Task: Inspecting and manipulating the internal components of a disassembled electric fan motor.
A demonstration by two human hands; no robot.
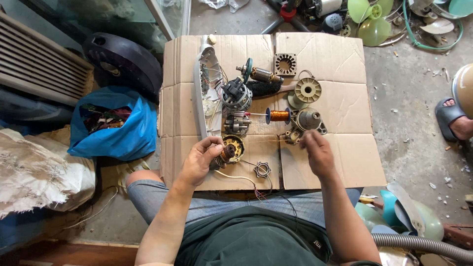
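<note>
My left hand (201, 158) grips a round motor stator (231, 149) with copper windings, resting on a flattened cardboard sheet (340, 59). My right hand (318, 152) hovers to the right, fingers pinched, seemingly on a thin copper wire that I can barely see. Just beyond it lie a grey motor housing (306, 119) and a spool of copper wire (278, 115) on a thin rod. A small ring-shaped part (262, 170) with wires lies near my lap.
More fan parts cover the cardboard: a grey plastic panel (203, 83), a dark motor body (236, 93), a rotor (259, 74), a square grille (285, 64), a cream spool (308, 90). A blue bag (113, 123) sits left, green fan blades (372, 24) far right, another person's sandalled foot (456, 120).
</note>
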